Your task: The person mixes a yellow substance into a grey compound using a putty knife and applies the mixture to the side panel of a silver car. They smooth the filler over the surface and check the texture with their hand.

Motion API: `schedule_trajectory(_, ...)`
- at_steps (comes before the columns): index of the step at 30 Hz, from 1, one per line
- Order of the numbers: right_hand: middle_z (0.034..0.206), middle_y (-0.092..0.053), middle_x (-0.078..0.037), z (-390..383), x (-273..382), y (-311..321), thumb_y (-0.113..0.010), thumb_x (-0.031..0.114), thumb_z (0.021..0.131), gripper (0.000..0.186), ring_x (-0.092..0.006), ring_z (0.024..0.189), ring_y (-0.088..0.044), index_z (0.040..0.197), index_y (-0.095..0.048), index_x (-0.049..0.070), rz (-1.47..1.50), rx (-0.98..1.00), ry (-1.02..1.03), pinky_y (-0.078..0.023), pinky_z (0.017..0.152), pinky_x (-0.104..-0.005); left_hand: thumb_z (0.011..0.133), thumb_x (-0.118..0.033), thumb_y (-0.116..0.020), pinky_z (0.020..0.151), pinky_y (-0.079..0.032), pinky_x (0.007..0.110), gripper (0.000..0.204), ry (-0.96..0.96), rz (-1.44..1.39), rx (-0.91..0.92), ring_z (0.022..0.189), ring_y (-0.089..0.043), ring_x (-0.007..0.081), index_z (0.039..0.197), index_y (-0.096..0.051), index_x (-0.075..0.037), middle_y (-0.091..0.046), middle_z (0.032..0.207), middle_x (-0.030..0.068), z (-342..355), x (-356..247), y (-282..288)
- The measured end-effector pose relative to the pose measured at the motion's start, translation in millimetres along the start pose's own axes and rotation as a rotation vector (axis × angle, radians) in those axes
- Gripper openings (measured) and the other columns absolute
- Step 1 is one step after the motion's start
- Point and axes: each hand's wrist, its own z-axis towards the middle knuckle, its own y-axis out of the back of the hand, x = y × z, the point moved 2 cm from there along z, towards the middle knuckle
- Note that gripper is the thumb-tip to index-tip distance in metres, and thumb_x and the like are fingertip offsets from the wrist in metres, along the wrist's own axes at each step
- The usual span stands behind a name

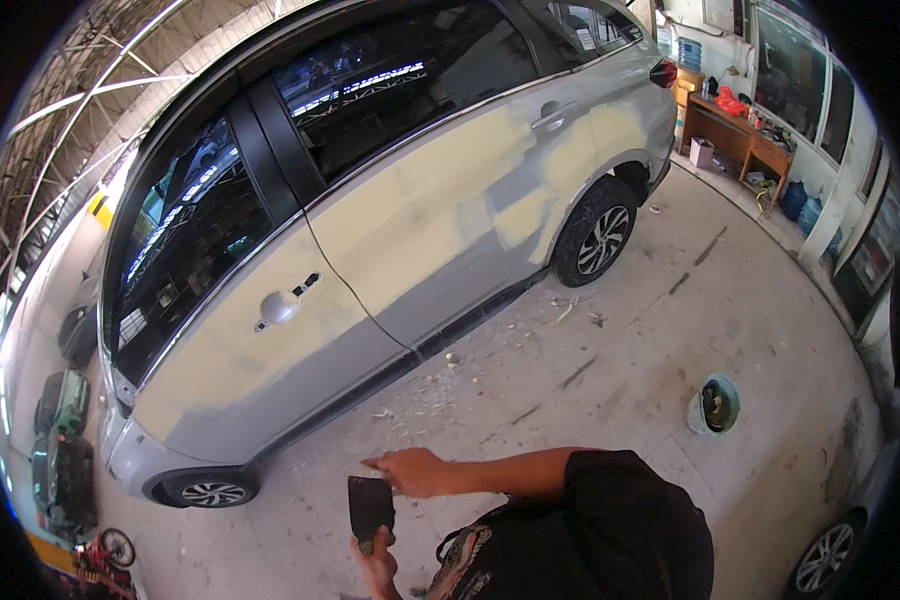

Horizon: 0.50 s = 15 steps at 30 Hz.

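Observation:
My left hand (377,568) is closed on the lower end of a flat, dark rectangular piece (371,503) held in front of my body. Its exact kind does not show. My right hand (415,472) is at the upper right corner of that piece, index finger stretched out to the left and the other fingers partly curled. Whether it touches the piece I cannot tell. Beyond both hands stands a grey car (460,270), its doors and rear side covered with broad pale yellow patches. The front door handle (280,306) sits among bare openings.
A light-coloured bucket (714,405) with dark contents stands on the floor at right. Scraps (570,310) lie beside the car. A wooden desk (740,135) is at the far right, another car's wheel (825,558) at lower right, and dark car parts (62,470) at left.

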Motion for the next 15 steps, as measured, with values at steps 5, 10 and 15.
schedule_trajectory(5, 0.114, -0.056, -0.010, -21.5, 20.2, -6.2, -0.056, 0.016, 0.082, 0.055, -0.0291, 0.096, -0.058, 0.134, -0.041, 0.022, -0.039, -0.258, 0.301, -0.051, 0.075, -0.0387, 0.086, -0.019, -0.058, 0.072, -0.048, 0.032, 0.037, 0.033, -0.336, -0.213, 0.086, -0.057, 0.0185, 0.118, -0.050, -0.001, -0.057, 0.106, 0.0083, 8.1, -18.2, -16.0)
schedule_trajectory(10, 0.109, -0.059, -0.012, -12.6, -0.4, -11.7, -0.052, 0.021, 0.087, 0.048, -0.0301, 0.095, -0.058, 0.134, -0.041, 0.022, 0.019, -0.216, 0.156, -0.049, 0.077, -0.0408, 0.089, -0.024, -0.054, 0.073, -0.049, 0.035, 0.044, -0.009, -0.327, -0.073, 0.095, -0.056, 0.0227, 0.123, -0.044, 0.000, -0.055, 0.112, 0.0104, 2.6, -17.2, -8.9)
schedule_trajectory(15, 0.106, -0.061, -0.017, -14.6, 6.2, 7.9, -0.050, 0.023, 0.091, 0.042, -0.0336, 0.091, -0.060, 0.132, -0.044, 0.013, 0.428, -0.247, 0.227, -0.047, 0.078, -0.0369, 0.091, -0.036, -0.049, 0.065, -0.049, 0.035, 0.045, -0.009, -0.742, -0.395, 0.084, -0.059, 0.0239, 0.121, -0.045, -0.003, -0.059, 0.103, 0.0104, 16.4, -34.0, -13.4)
